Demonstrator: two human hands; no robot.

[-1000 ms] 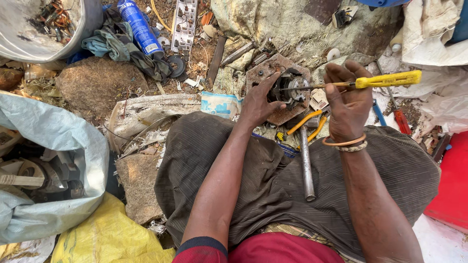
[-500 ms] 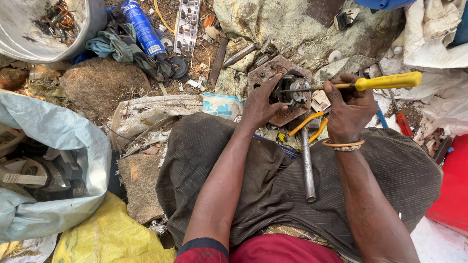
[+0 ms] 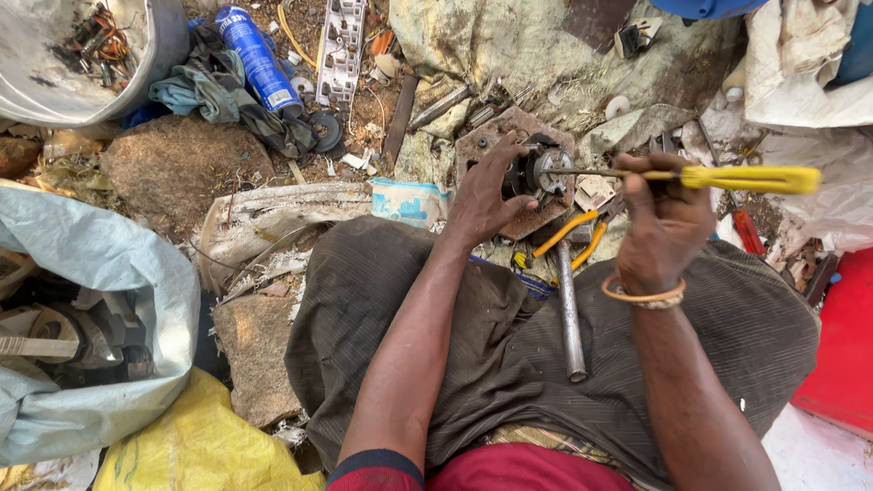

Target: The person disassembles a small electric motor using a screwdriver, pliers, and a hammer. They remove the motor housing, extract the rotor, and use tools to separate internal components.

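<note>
Head view. I see the left hand (image 3: 486,195) wrapped around a small motor (image 3: 536,173) on a rusty plate (image 3: 496,136), held above the lap at about 12 o'clock of the frame. The right hand (image 3: 664,223) is closed on a yellow-handled screwdriver (image 3: 746,178), its thin shaft running level toward 9 o'clock so that the tip meets the motor's face. In my judgement, good work here means keeping the shaft in line with the fastener and bracing the plate so it cannot turn. The left forearm reaches straight out with fingers curled over the plate's edge; the right wrist, wearing a bangle (image 3: 644,295), is cocked upward. Yellow-handled pliers (image 3: 568,236) and a metal rod (image 3: 570,318) rest on the lap at 6 o'clock of the motor.
</note>
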